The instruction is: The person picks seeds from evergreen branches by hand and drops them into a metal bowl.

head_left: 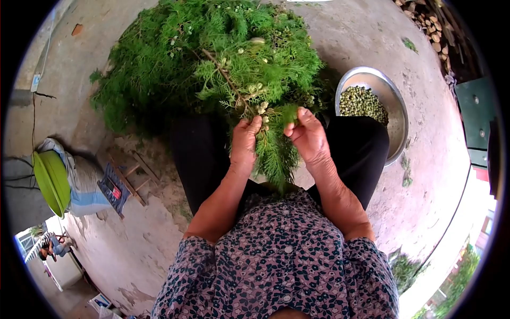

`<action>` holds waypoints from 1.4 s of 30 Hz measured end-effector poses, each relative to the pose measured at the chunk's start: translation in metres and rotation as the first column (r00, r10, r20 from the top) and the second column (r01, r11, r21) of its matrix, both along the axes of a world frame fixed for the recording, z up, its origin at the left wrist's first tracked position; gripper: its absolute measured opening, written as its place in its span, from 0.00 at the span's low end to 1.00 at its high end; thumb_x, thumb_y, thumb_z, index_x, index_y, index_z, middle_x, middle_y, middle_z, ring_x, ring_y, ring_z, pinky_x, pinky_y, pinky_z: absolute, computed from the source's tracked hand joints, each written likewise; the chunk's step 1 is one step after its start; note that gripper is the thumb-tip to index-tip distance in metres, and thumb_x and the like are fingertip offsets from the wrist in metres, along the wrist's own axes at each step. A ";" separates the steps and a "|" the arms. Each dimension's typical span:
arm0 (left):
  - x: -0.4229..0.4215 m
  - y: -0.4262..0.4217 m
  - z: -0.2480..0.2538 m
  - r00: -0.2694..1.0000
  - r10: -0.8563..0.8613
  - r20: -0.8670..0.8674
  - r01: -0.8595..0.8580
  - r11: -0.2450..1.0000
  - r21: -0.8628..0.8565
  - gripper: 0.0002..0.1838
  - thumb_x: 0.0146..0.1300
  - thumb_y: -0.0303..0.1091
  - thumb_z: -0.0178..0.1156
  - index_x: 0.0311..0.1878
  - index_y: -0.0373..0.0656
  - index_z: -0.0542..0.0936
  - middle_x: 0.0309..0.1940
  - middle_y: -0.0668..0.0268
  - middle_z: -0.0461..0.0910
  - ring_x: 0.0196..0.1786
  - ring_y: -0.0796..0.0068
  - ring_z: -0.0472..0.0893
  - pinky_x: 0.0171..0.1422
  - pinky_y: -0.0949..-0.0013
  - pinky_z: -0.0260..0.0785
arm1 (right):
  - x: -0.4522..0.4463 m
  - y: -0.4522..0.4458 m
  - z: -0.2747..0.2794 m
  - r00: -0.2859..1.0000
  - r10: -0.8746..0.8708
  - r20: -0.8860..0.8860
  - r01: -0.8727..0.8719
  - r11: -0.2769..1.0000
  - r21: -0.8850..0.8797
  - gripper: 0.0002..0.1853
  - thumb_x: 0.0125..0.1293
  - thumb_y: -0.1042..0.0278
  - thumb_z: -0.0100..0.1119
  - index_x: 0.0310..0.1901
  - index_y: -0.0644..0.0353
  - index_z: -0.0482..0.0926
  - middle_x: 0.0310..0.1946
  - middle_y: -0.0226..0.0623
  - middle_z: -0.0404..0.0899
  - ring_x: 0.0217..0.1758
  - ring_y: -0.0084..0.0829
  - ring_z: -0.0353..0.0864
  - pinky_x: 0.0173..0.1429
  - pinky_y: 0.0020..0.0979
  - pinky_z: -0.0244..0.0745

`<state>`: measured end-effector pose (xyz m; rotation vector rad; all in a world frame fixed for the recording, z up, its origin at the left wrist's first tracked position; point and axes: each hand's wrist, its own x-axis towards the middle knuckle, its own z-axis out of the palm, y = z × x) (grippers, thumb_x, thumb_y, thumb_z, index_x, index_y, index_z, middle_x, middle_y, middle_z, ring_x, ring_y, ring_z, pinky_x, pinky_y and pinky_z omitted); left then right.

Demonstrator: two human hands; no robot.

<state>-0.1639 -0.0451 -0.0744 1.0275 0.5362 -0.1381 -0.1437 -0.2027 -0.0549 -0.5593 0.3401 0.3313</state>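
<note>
A leafy evergreen branch (226, 77) with pale green cones lies across my lap, its tip hanging between my knees. My left hand (245, 141) is closed around its stem, close to a cluster of cones (262, 108). My right hand (308, 135) is pinched, thumb against fingers, beside a green sprig (290, 114) that is blurred; it seems to be held at the fingertips. Beyond my knees rises a big heap of cut evergreen branches (154, 69). By my right knee a metal bowl (397, 101) holds many small green cones (363, 103).
To the left stand a small wooden stool (127, 181), a light sack (87, 183) and a lime-green basin (51, 181). Stacked firewood (433, 29) and a green cabinet (476, 114) are at the right. Another person (52, 245) sits far off at lower left. Concrete floor surrounds me.
</note>
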 end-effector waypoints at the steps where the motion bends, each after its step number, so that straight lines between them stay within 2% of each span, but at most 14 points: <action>1: 0.000 -0.004 -0.001 0.996 0.056 0.068 -0.059 0.998 0.032 0.07 0.58 0.33 0.61 0.30 0.40 0.77 0.24 0.73 0.76 0.25 0.85 0.71 0.29 0.79 0.63 | 0.003 -0.006 0.004 1.000 -0.004 0.000 0.004 1.000 0.012 0.03 0.62 0.71 0.51 0.33 0.59 0.69 0.28 0.35 0.73 0.27 0.30 0.74 0.31 0.31 0.71; 10: -0.006 -0.008 0.011 0.978 -0.021 0.206 -0.024 0.977 0.213 0.05 0.58 0.30 0.60 0.29 0.39 0.77 0.22 0.76 0.72 0.24 0.87 0.65 0.29 0.80 0.58 | 0.011 -0.009 0.036 0.979 -0.017 0.204 0.046 0.989 -0.139 0.03 0.62 0.72 0.54 0.35 0.60 0.73 0.28 0.34 0.74 0.22 0.22 0.72 0.21 0.20 0.63; 14: -0.007 -0.008 0.010 0.967 -0.088 0.241 0.018 0.960 0.278 0.10 0.58 0.31 0.59 0.23 0.41 0.73 0.18 0.79 0.66 0.23 0.88 0.60 0.27 0.79 0.53 | 0.005 0.005 0.034 0.912 0.349 0.214 -0.087 0.676 -0.732 0.07 0.62 0.75 0.51 0.41 0.63 0.74 0.26 0.29 0.74 0.20 0.15 0.69 0.20 0.17 0.63; 21: -0.011 -0.004 0.018 0.954 -0.239 0.179 0.123 0.862 0.492 0.10 0.58 0.34 0.59 0.24 0.41 0.74 0.18 0.79 0.66 0.23 0.88 0.60 0.26 0.79 0.53 | -0.001 0.027 0.009 0.791 0.451 0.414 0.305 0.296 -0.905 0.13 0.56 0.63 0.62 0.34 0.64 0.72 0.22 0.39 0.74 0.23 0.29 0.73 0.29 0.29 0.70; 24: -0.010 -0.010 0.020 0.955 -0.208 0.211 0.129 0.933 0.336 0.07 0.59 0.32 0.58 0.29 0.40 0.77 0.20 0.78 0.68 0.24 0.88 0.63 0.28 0.79 0.55 | -0.001 0.024 0.004 0.827 0.419 0.374 0.247 0.327 -0.912 0.11 0.58 0.66 0.59 0.34 0.64 0.71 0.18 0.36 0.72 0.19 0.27 0.71 0.25 0.28 0.68; 25: -0.009 -0.011 0.013 0.959 -0.175 0.222 0.112 0.957 0.269 0.06 0.59 0.31 0.58 0.29 0.39 0.77 0.20 0.78 0.68 0.24 0.88 0.63 0.29 0.80 0.56 | -0.002 0.023 0.006 0.894 0.383 0.232 0.024 0.476 -0.879 0.10 0.59 0.67 0.58 0.34 0.64 0.70 0.17 0.34 0.71 0.18 0.25 0.69 0.22 0.26 0.66; 27: -0.008 -0.012 0.012 0.976 -0.147 0.160 0.115 0.974 0.193 0.06 0.58 0.30 0.58 0.29 0.39 0.77 0.20 0.78 0.69 0.24 0.88 0.63 0.29 0.80 0.55 | -0.002 0.019 0.007 0.946 0.324 0.023 -0.264 0.809 -0.525 0.07 0.61 0.69 0.56 0.32 0.62 0.71 0.17 0.27 0.68 0.16 0.19 0.66 0.17 0.20 0.58; 28: -0.007 -0.009 0.005 0.981 -0.151 0.121 0.126 0.974 0.190 0.06 0.58 0.30 0.58 0.27 0.40 0.76 0.20 0.78 0.69 0.24 0.88 0.63 0.28 0.81 0.55 | -0.001 0.015 0.006 0.948 0.317 0.024 -0.256 0.809 -0.530 0.07 0.61 0.69 0.56 0.32 0.62 0.71 0.17 0.27 0.68 0.16 0.19 0.66 0.17 0.20 0.58; 30: -0.005 0.004 -0.021 0.990 -0.132 0.052 0.122 0.979 0.162 0.08 0.59 0.32 0.59 0.25 0.42 0.76 0.19 0.79 0.68 0.22 0.87 0.61 0.27 0.81 0.53 | -0.001 0.008 0.006 0.983 0.173 -0.062 -0.175 0.984 -0.035 0.06 0.61 0.68 0.57 0.32 0.59 0.71 0.17 0.27 0.67 0.16 0.19 0.65 0.16 0.20 0.56; 34: -0.003 -0.006 0.002 0.998 -0.039 -0.050 0.043 0.996 0.082 0.10 0.58 0.35 0.60 0.28 0.39 0.75 0.21 0.73 0.74 0.25 0.83 0.74 0.31 0.79 0.63 | 0.007 -0.021 0.029 0.997 0.040 0.069 -0.016 0.946 -0.323 0.04 0.59 0.70 0.58 0.32 0.58 0.73 0.21 0.29 0.71 0.17 0.19 0.67 0.19 0.20 0.60; 38: -0.002 -0.004 -0.008 0.999 -0.034 -0.004 0.034 0.998 0.052 0.14 0.57 0.39 0.62 0.32 0.36 0.76 0.28 0.67 0.77 0.30 0.78 0.77 0.34 0.76 0.67 | 0.024 -0.085 0.047 0.931 -0.046 0.362 0.344 0.441 -0.829 0.05 0.58 0.77 0.54 0.36 0.60 0.76 0.25 0.31 0.75 0.25 0.22 0.73 0.29 0.23 0.69; 40: -0.001 -0.004 -0.009 0.998 -0.053 0.036 0.050 0.997 0.066 0.14 0.56 0.38 0.62 0.33 0.36 0.76 0.27 0.68 0.77 0.30 0.78 0.76 0.34 0.76 0.66 | 0.043 -0.144 0.025 0.888 -0.038 0.458 0.427 -0.297 -0.854 0.13 0.50 0.77 0.59 0.41 0.63 0.77 0.35 0.40 0.78 0.41 0.37 0.76 0.48 0.34 0.71; 41: -0.002 -0.008 -0.008 0.998 -0.032 0.063 0.030 0.999 0.042 0.10 0.57 0.35 0.62 0.34 0.37 0.77 0.28 0.68 0.78 0.30 0.76 0.77 0.33 0.75 0.68 | 0.043 -0.160 0.036 0.843 0.106 0.528 0.475 -0.608 -0.637 0.17 0.49 0.75 0.61 0.44 0.62 0.76 0.39 0.45 0.77 0.45 0.42 0.74 0.52 0.38 0.69; 42: -0.001 -0.009 -0.008 0.996 -0.014 0.090 0.012 1.000 0.017 0.07 0.57 0.32 0.61 0.35 0.38 0.77 0.28 0.68 0.78 0.30 0.74 0.79 0.32 0.75 0.70 | 0.045 -0.174 0.039 0.822 0.043 0.568 0.435 -0.691 -0.577 0.19 0.50 0.73 0.61 0.46 0.61 0.76 0.41 0.47 0.76 0.48 0.42 0.73 0.53 0.39 0.68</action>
